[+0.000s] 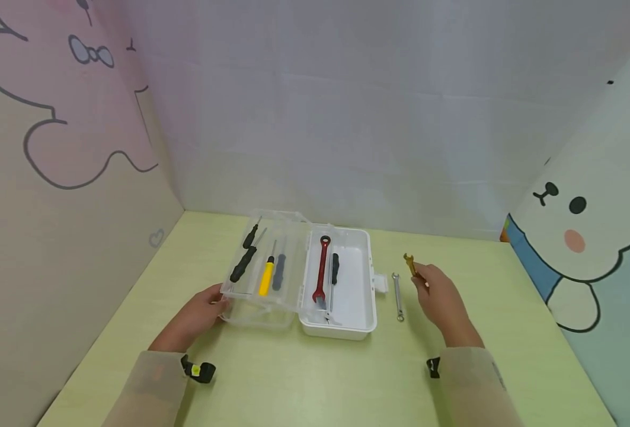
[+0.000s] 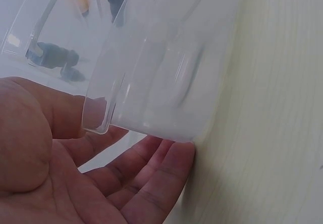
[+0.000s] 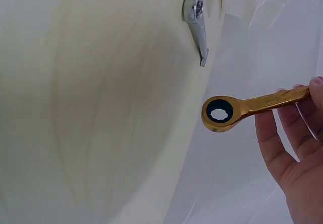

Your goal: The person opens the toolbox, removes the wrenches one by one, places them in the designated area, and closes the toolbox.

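My left hand (image 1: 200,315) holds the left edge of the toolbox's clear lid (image 2: 151,77), its thumb and fingers on either side of that edge. Screwdrivers with black, yellow and grey handles lie in the clear part, including a yellow screwdriver (image 1: 266,279). To the right is the white toolbox base (image 1: 354,279), with a red wrench (image 1: 322,270) and a black-handled screwdriver (image 1: 335,270). My right hand (image 1: 443,299) pinches a gold ratchet wrench (image 3: 267,103) above the table, ring end toward the wrist camera. A silver wrench (image 1: 397,296) lies between that hand and the toolbox.
A white latch (image 1: 381,283) sticks out from the base's right side. Behind the pale table (image 1: 315,379) hangs a plain white cloth (image 1: 315,130). Panels with cartoon drawings stand at the left and right sides.
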### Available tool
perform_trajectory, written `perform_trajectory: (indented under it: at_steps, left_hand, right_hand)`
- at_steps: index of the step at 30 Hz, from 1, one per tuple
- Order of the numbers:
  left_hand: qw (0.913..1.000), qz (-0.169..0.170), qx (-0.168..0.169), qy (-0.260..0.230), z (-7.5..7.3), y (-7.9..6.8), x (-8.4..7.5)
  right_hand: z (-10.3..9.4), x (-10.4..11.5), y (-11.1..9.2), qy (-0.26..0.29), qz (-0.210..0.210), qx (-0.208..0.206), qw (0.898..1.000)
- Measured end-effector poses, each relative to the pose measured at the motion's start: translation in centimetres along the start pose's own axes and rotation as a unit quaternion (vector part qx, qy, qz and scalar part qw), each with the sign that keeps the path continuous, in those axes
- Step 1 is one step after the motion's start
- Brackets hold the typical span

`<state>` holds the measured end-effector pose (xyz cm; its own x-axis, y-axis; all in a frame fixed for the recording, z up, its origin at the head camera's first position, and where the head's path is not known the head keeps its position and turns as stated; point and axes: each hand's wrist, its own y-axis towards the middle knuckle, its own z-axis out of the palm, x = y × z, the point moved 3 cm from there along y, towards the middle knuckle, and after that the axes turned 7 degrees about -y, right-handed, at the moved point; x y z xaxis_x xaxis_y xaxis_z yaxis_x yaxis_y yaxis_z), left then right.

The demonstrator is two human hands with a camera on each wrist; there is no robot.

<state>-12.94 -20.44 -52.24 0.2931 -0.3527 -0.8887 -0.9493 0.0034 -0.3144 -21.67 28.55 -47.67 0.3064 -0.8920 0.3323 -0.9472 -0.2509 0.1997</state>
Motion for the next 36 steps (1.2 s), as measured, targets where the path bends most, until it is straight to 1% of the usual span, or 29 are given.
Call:
perform_trajectory:
  at_steps: [8,14,17,20,22,26,29,32,36]
  left_hand:
    - [1.0000,0.003,-0.001,-0.007,0.0,0.1,0.2]
    - [0.9999,0.003,-0.002,-0.010,0.0,0.0,0.2]
    - [1.0000,0.001,-0.004,-0.006,0.0,0.0,0.2]
    - [1.0000,-0.004,-0.007,-0.005,0.0,0.0,0.2]
    - [1.0000,-0.001,-0.008,-0.006,0.0,0.0,0.1]
    - [0.9999,0.003,-0.006,-0.013,0.0,0.1,0.2]
    - [0.9999,0.004,-0.004,-0.015,0.0,0.0,0.3]
    - [0.9999,0.004,-0.005,-0.010,0.0,0.0,0.3]
    - [0.9999,0.006,-0.011,-0.004,0.0,-0.1,0.2]
  right_hand:
    - [1.0,-0.8,-0.6,0.043,0.027,0.012,0.999]
    - [1.2,-1.4,-0.7,0.073,0.055,0.026,0.996]
    - [1.3,-1.6,-0.4,0.072,0.065,0.044,0.994]
    - [1.4,-1.9,-0.1,0.067,0.076,0.071,0.992]
    - [1.6,-2.1,0.2,0.067,0.084,0.090,0.990]
    - [1.6,-2.7,0.5,0.066,0.111,0.118,0.985]
    - [1.7,-3.0,0.6,0.079,0.136,0.133,0.979]
    - [1.8,-3.3,0.7,0.104,0.157,0.144,0.971]
    - [2.1,-3.6,1.0,0.163,0.186,0.154,0.957]
